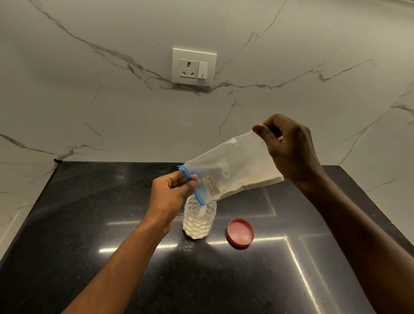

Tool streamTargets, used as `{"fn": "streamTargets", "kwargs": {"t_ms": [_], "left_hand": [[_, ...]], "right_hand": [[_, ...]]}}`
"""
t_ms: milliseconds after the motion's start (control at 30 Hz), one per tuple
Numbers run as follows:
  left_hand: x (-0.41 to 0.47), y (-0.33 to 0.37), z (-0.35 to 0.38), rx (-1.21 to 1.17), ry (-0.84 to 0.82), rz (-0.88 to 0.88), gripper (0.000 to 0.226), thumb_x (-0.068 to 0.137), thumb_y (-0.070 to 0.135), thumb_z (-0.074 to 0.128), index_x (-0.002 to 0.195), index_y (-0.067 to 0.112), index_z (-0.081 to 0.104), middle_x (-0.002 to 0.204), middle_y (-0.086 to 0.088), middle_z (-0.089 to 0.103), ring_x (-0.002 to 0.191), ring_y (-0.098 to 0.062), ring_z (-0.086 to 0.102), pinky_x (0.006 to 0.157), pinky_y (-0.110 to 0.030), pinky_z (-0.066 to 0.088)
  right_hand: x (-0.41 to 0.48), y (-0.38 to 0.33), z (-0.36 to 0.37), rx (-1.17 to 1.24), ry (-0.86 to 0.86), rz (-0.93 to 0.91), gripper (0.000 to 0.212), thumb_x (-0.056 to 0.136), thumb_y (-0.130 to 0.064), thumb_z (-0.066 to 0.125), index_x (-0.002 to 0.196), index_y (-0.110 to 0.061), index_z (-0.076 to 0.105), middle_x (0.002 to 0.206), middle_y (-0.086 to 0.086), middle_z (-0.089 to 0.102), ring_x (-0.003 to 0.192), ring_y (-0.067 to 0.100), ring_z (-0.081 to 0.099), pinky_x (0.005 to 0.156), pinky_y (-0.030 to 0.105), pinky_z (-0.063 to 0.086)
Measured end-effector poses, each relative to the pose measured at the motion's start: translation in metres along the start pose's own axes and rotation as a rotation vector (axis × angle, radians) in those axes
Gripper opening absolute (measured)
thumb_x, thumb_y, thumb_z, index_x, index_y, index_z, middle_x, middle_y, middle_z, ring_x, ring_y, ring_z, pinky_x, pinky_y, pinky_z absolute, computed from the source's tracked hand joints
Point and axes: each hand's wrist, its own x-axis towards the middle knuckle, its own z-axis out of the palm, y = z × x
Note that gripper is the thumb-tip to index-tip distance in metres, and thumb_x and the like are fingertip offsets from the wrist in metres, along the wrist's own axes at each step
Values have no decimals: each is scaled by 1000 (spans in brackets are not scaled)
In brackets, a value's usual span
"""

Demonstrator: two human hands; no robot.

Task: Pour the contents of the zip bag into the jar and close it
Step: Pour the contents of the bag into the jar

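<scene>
With both hands (176,187) (286,146) pinching the tilted zip bag (232,169), powder partly fills the jar (199,220); the red lid (240,232) lies unfitted on the bench (104,204).

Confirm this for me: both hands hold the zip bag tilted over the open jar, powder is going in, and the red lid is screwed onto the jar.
Not quite. The red lid is not on the jar; it lies on the black countertop to the jar's right, apart from it. The rest holds in the head view: the left hand and right hand hold the zip bag tilted over the open jar, powder going in.
</scene>
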Motion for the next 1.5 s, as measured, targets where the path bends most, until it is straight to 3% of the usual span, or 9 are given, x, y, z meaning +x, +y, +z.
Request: {"fn": "streamTargets", "kwargs": {"t_ms": [433, 533, 733, 900, 1200, 1300, 1400, 1500], "left_hand": [[-4, 0, -1, -26, 16, -19, 24, 90, 7, 78, 110, 20, 78, 101, 7, 83, 99, -6, 78, 71, -17, 61], [-5, 0, -1, -29, 5, -30, 27, 91, 8, 78, 117, 15, 77, 106, 4, 83, 101, -9, 78, 74, -19, 63], [-7, -1, -2, -39, 10, -41, 26, 90, 8, 78, 115, 16, 77, 105, 4, 83, 100, -8, 78, 72, -19, 62], [-8, -2, -4, -39, 4, -45, 23, 91, 7, 77, 111, 18, 78, 102, 5, 83, 99, -8, 78, 71, -18, 61], [-9, -1, -1, -12, 26, -50, 26, 88, 11, 81, 114, 14, 79, 105, 2, 83, 100, -11, 79, 71, -19, 62], [-9, -2, -1, -12, 5, -55, 28, 90, 9, 78, 117, 15, 78, 108, 2, 82, 102, -12, 78, 73, -19, 62], [-10, 0, -1, -13, 15, -52, 29, 90, 9, 79, 119, 13, 78, 109, 0, 82, 102, -13, 78, 74, -20, 62], [-11, -1, -2, -14, 1, -52, 30, 91, 8, 78, 120, 12, 77, 110, -1, 82, 104, -14, 78, 75, -21, 63]], "right_hand": [[-4, -3, 3, 5, -3, -13, 24, 100, -20, 68, 86, 0, 67, 75, 7, 64, 65, 20, 57, 58, 5, 37], [-3, -3, 2, -10, -22, -10, 25, 99, -20, 69, 85, 1, 67, 74, 10, 64, 65, 23, 57, 58, 9, 37], [-3, -8, 2, -8, -32, -23, 23, 98, -17, 70, 84, 1, 67, 73, 8, 63, 63, 16, 53, 59, 3, 37], [-3, -5, 3, -13, -53, -17, 24, 98, -19, 70, 84, 1, 66, 73, 8, 63, 63, 19, 55, 59, 17, 39], [-2, -7, 2, -28, 1, -49, 23, 99, -21, 69, 85, -3, 67, 73, 2, 61, 62, 14, 53, 59, 6, 37], [-3, -3, 4, -38, -21, -19, 24, 98, -19, 70, 84, 0, 67, 73, 4, 61, 64, 17, 55, 59, 17, 39], [-3, -1, 4, -22, 4, -8, 24, 98, -19, 70, 83, -1, 67, 72, 4, 63, 62, 16, 54, 59, 7, 36], [-6, 0, 3, -29, -4, -5, 25, 98, -22, 70, 82, -2, 68, 71, 5, 64, 62, 17, 55, 57, 12, 36]]}}
